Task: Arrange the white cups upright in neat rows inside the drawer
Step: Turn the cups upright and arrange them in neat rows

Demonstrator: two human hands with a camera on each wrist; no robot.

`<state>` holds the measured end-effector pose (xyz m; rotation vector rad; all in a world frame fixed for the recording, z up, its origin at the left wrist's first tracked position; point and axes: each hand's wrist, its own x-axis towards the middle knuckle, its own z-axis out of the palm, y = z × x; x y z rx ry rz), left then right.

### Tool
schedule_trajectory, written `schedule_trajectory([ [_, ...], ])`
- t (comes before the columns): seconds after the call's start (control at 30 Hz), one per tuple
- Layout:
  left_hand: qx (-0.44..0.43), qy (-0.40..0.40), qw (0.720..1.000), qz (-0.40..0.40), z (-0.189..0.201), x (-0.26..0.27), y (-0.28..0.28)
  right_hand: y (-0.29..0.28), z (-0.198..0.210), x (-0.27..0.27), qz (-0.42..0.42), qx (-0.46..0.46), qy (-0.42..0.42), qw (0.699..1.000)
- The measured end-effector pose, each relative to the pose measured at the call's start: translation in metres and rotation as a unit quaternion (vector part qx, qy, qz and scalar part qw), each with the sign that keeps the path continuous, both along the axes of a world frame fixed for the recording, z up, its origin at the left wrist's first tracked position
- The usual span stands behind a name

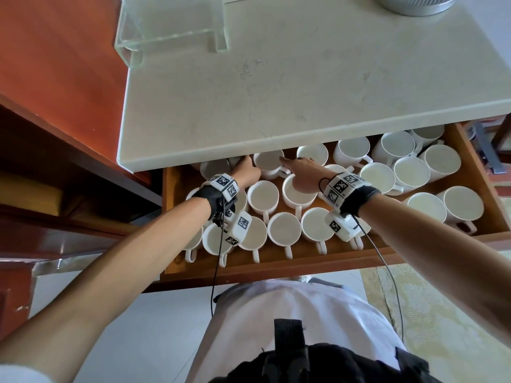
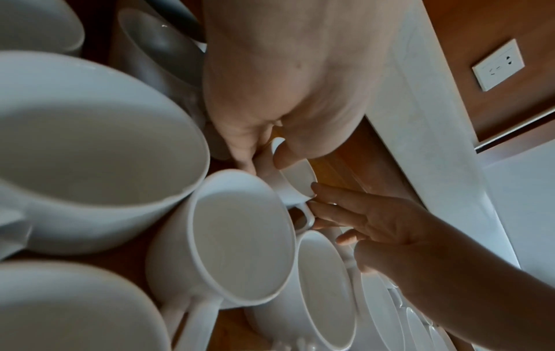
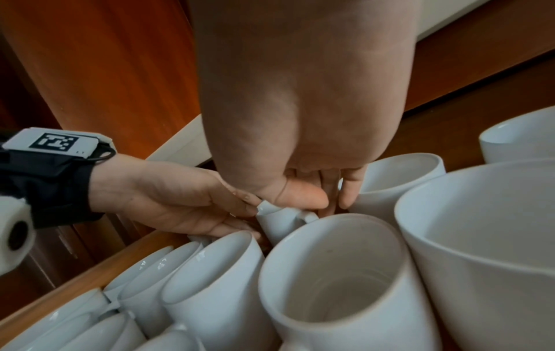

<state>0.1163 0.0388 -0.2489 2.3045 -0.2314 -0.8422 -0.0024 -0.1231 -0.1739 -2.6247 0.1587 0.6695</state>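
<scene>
Drawer (image 1: pixel 467 172): pulled out under pale countertop (image 1: pixel 276 87) — white cups (image 1: pixel 284 229) upright.
Left hand (image 1: pixel 247 168): fingers curled round back-row cup (image 1: pixel 268 161).
Right hand (image 1: pixel 300 168): fingers straight — touching that cup's handle.

Upright white cups (image 1: pixel 262 196) filling drawer (image 1: pixel 276 258)

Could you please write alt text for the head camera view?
Both hands, left hand and right hand, reach around one white cup at the back of an open wooden drawer packed with upright white cups, under a pale countertop.
</scene>
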Motion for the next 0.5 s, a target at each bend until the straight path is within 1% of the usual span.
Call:
schedule_trajectory([
  [0.07, -0.013, 0.007, 1.000, 0.013, 0.002, -0.004, 0.000, 0.000, 0.000, -0.001, -0.005, 0.007, -0.007, 1.000],
  [0.23, -0.030, 0.008, 1.000, -0.005, 0.008, -0.004, 0.000, 0.002, -0.001, -0.001, 0.004, 0.008, -0.039, 0.999],
  [0.33, -0.017, 0.008, 1.000, -0.003, 0.011, -0.002, -0.001, 0.007, -0.003, -0.001, 0.014, 0.016, -0.060, 0.998],
  [0.5, -0.056, 0.039, 0.995, -0.072, 0.005, -0.005, 0.002, 0.013, -0.003, -0.005, 0.022, -0.006, -0.082, 0.996],
])
